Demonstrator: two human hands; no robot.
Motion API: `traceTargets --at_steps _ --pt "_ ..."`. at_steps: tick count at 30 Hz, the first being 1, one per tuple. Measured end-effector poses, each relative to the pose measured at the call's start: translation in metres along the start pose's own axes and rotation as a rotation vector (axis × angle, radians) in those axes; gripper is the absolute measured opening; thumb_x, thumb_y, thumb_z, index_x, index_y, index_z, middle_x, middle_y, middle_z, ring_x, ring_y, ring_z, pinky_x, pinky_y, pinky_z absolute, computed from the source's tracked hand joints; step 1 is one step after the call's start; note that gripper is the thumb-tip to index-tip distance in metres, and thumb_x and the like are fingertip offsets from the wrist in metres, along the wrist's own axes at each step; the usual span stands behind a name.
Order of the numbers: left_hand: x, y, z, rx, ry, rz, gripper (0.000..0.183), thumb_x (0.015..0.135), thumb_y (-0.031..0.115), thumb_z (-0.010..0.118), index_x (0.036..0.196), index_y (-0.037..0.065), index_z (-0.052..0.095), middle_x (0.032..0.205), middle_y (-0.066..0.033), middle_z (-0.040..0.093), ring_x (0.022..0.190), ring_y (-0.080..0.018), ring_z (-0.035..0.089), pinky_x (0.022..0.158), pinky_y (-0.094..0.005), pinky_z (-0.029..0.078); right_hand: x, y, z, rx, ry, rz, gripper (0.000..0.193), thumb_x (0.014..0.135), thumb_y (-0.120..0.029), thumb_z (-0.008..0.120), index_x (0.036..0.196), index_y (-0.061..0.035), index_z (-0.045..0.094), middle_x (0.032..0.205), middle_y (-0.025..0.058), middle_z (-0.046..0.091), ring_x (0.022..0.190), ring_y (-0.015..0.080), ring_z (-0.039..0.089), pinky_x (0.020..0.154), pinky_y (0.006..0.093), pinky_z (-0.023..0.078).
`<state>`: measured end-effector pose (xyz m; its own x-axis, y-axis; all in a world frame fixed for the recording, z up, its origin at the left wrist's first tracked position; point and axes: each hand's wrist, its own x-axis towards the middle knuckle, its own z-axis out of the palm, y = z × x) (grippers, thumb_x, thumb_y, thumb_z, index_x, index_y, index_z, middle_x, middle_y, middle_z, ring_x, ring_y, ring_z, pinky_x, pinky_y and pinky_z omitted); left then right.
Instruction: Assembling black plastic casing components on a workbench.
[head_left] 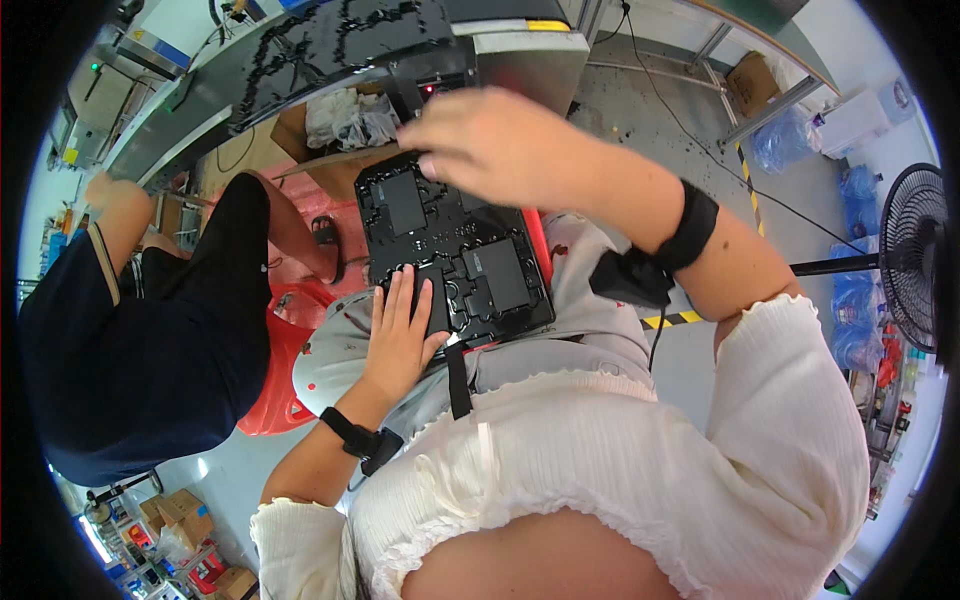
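Observation:
A black moulded tray [533,312] rests across my lap, with several flat black rectangular pieces set in its recesses. One black piece [497,277] sits at the tray's near right, and another black piece [401,203] lies at its far left. My left hand [396,345] is open, fingers stretched flat over a third black piece [431,300] at the near left. Above the tray's far side is my right hand [490,142], smeared by motion. Its fingers are partly bent, and whether they hold anything is not visible. Black straps with small boxes circle both wrists.
Ahead is a conveyor [330,45] strewn with black parts. Beneath it, a cardboard box [330,165] holds clear plastic bags. A person in dark clothes [150,340] sits close on my left on a red stool [285,385]. A black fan [912,258] stands at right.

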<state>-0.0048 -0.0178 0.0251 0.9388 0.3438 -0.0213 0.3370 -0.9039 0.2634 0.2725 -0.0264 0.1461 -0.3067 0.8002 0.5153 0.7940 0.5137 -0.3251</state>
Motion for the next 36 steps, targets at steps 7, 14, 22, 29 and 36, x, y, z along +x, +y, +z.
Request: traceTargets --at_steps 7,14,22,29,36 --pt "0.004 0.007 -0.005 -0.054 0.129 -0.128 0.064 0.083 0.036 0.058 0.135 0.006 0.036 0.145 -0.0254 0.011 0.134 -0.0426 0.010 0.107 -0.0538 0.010 0.053 0.058 -0.020 -0.748 -0.127 0.332 0.073 0.069 -0.007 0.066 0.135 -0.0182 0.036 0.136 0.0125 0.037 0.129 0.0277 0.032 0.103 0.0534 0.026" --pt "0.003 -0.014 -0.024 -0.421 0.332 -0.199 0.072 0.078 0.044 0.063 0.133 0.004 0.038 0.139 -0.0206 0.028 0.129 -0.0365 0.030 0.105 -0.0459 0.025 0.032 -0.034 0.005 -0.608 -0.208 0.155 0.009 0.068 -0.013 0.056 0.076 -0.0096 0.058 0.074 0.0047 0.059 0.075 0.0233 0.060 0.068 0.0389 0.038" --pt "0.030 -0.030 -0.044 -1.826 0.249 -0.539 0.067 0.092 0.039 0.048 0.140 0.005 0.017 0.117 -0.0112 0.050 0.090 -0.0172 0.054 0.074 -0.0314 0.045 0.002 -0.068 0.028 -0.403 -0.185 0.112 0.041 0.074 -0.024 0.064 0.108 -0.0023 0.055 0.111 0.0178 0.050 0.108 0.0331 0.046 0.090 0.0495 0.033" --pt "0.020 -0.030 -0.020 -1.401 0.207 -0.609 0.030 0.089 0.017 0.056 0.117 0.004 0.054 0.087 -0.0029 0.061 0.065 -0.0057 0.053 0.045 -0.0189 0.038 -0.076 -0.078 0.094 -0.326 -0.682 0.247 0.069 0.079 -0.039 0.061 0.133 -0.0024 0.038 0.136 0.0332 0.026 0.127 0.0473 0.026 0.096 0.0558 0.031" --pt "0.028 -0.050 0.029 -0.245 0.595 -0.590 0.048 0.090 0.021 0.053 0.129 -0.003 0.041 0.116 -0.0208 0.053 0.110 -0.0278 0.049 0.097 -0.0344 0.034 -0.077 -0.079 0.122 -0.088 -0.451 0.164 0.058 0.079 -0.032 0.061 0.126 -0.0008 0.046 0.137 0.0293 0.028 0.130 0.0431 0.025 0.100 0.0543 0.027"
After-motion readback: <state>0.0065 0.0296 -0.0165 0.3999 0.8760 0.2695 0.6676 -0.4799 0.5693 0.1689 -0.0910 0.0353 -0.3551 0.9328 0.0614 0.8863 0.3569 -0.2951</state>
